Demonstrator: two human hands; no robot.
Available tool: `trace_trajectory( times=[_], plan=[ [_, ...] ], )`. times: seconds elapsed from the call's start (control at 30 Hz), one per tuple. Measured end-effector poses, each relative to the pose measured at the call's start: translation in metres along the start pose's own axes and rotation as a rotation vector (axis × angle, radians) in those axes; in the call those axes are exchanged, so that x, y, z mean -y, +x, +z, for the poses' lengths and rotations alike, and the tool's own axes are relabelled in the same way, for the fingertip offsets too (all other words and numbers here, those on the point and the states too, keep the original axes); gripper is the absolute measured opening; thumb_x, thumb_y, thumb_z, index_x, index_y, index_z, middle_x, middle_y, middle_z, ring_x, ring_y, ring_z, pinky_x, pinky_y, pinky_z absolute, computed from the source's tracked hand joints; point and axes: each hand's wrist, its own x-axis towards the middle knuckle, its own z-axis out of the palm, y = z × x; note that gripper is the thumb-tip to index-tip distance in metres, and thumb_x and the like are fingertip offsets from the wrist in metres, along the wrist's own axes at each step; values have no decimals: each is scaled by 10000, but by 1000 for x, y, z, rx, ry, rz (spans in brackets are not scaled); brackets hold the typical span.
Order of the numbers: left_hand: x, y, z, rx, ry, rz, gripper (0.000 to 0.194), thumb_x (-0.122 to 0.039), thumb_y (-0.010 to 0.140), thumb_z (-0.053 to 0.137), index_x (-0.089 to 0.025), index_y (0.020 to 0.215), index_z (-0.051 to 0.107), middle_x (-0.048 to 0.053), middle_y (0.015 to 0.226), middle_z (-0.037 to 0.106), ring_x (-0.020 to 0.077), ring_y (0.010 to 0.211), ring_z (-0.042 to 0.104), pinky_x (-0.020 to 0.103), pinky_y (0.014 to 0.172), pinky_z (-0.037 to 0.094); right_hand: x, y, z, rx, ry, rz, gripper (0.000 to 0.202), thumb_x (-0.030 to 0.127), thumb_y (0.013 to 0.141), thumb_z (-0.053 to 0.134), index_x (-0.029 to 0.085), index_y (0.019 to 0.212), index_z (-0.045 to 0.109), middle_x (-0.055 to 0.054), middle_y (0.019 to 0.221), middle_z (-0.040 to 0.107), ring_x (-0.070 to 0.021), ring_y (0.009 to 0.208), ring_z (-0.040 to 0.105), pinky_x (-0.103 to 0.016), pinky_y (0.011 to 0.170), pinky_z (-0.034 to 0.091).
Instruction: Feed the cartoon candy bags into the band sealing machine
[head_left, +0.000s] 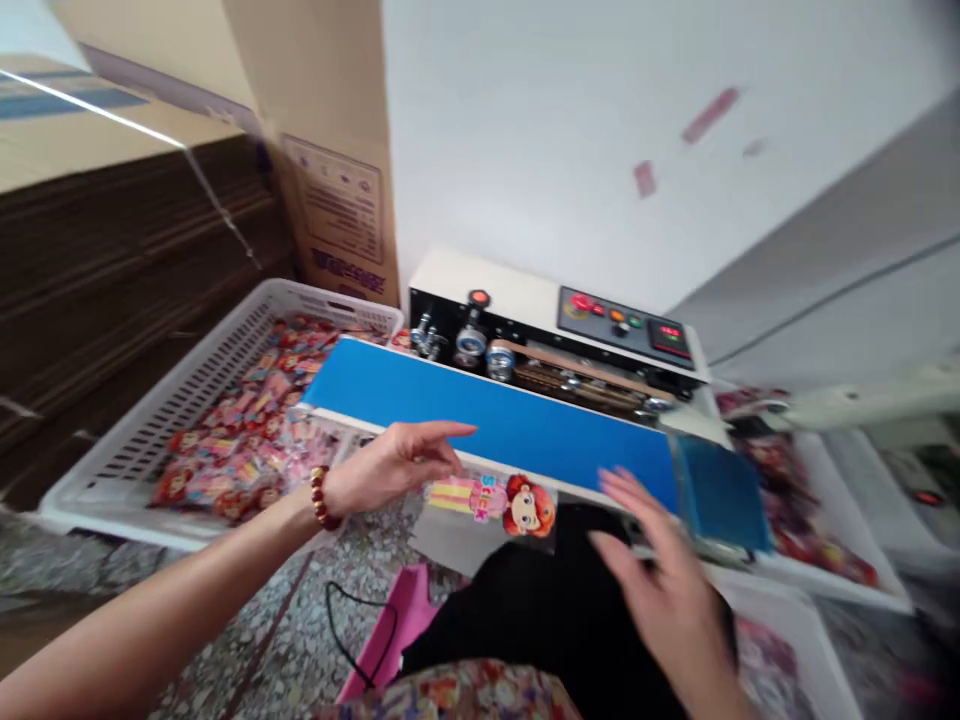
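A clear plastic packet [491, 500] with a red-haired cartoon figure and the word "Stick" lies sideways before the near edge of a blue conveyor belt [480, 405]. My left hand [397, 465], with a beaded bracelet at its wrist, has bent fingers at the packet's left end and seems to grip it there; one finger points right. Over the belt's right part and my dark-clothed lap, my right hand [660, 560] is open, thumb and fingers apart, slightly blurred, with nothing in it.
Behind the belt stands a sealing machine [487, 280] with rollers and a control panel [626, 325]. A white basket [112, 490] of similar packets is on the left. More packets fill a white crate [892, 570] at right. Cardboard boxes [322, 130] stand behind; a pink object [397, 620] is below.
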Motion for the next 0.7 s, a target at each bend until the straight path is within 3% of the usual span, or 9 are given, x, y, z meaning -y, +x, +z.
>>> trace_trajectory(
  times=[0.07, 0.13, 0.2, 0.27, 0.37, 0.43, 0.5, 0.6, 0.7],
  plan=[
    [-2, 3, 32, 30, 36, 28, 513, -252, 761, 799, -273, 1270, 733, 75, 941, 782, 183, 753, 700, 267, 689, 535, 7, -3, 12, 273, 134, -22, 380, 516, 795, 742, 347, 1136, 737, -88, 1160, 734, -365, 1193, 644, -550, 1019, 519],
    [-1, 3, 55, -62, -24, 47, 566, -280, 751, 819, -285, 1306, 705, 91, 1118, 757, 182, 788, 706, 265, 688, 536, 5, -4, 23, 444, 282, 88, 180, 428, 832, 705, 289, 942, 734, -49, 906, 765, -274, 865, 719, -408, 782, 577],
    [4, 0, 72, -182, -155, 27, 599, -338, 739, 839, -277, 1315, 689, 110, 1258, 708, 203, 863, 718, 282, 728, 550, -4, -10, 26, 412, 439, 208, 130, 379, 842, 695, 251, 837, 679, -12, 761, 727, -200, 679, 674, -307, 628, 521],
    [13, -3, 90, -235, -257, -44, 611, -373, 712, 865, -253, 1287, 697, 117, 1249, 708, 230, 934, 716, 310, 788, 562, -15, -25, 22, 305, 559, 278, 168, 378, 835, 708, 228, 793, 643, 2, 720, 698, -167, 639, 642, -268, 593, 480],
    [31, -5, 124, -234, -325, -149, 508, -382, 675, 893, -209, 1134, 760, 93, 1046, 755, 204, 855, 692, 302, 765, 553, -33, -48, 10, 220, 667, 315, 224, 411, 815, 733, 213, 778, 632, 3, 710, 681, -155, 645, 626, -256, 608, 471],
    [40, -3, 149, -256, -362, -151, 337, -396, 677, 887, -178, 913, 786, 63, 874, 745, 158, 735, 645, 264, 693, 516, -43, -60, 3, 201, 714, 342, 253, 432, 803, 745, 211, 781, 624, 10, 695, 668, -149, 629, 611, -250, 596, 460],
    [44, 1, 172, -279, -370, -121, 282, -408, 677, 883, -163, 728, 752, 35, 729, 701, 124, 649, 583, 240, 641, 471, -53, -67, -6, 227, 736, 360, 275, 448, 807, 743, 210, 769, 610, 18, 670, 652, -143, 609, 594, -244, 578, 442],
    [40, 8, 201, -208, -295, -100, 275, -412, 687, 878, -169, 702, 749, 24, 691, 690, 124, 640, 566, 247, 656, 460, -66, -70, -22, 245, 722, 300, 275, 464, 850, 709, 207, 788, 635, 12, 713, 663, -146, 668, 607, -244, 624, 451],
    [31, 14, 226, -74, -214, -110, 253, -411, 708, 867, -179, 736, 768, 32, 739, 721, 148, 696, 604, 268, 717, 481, -77, -69, -41, 108, 757, 225, 254, 471, 874, 679, 217, 861, 676, 5, 802, 685, -159, 757, 632, -257, 711, 478]
  ],
)
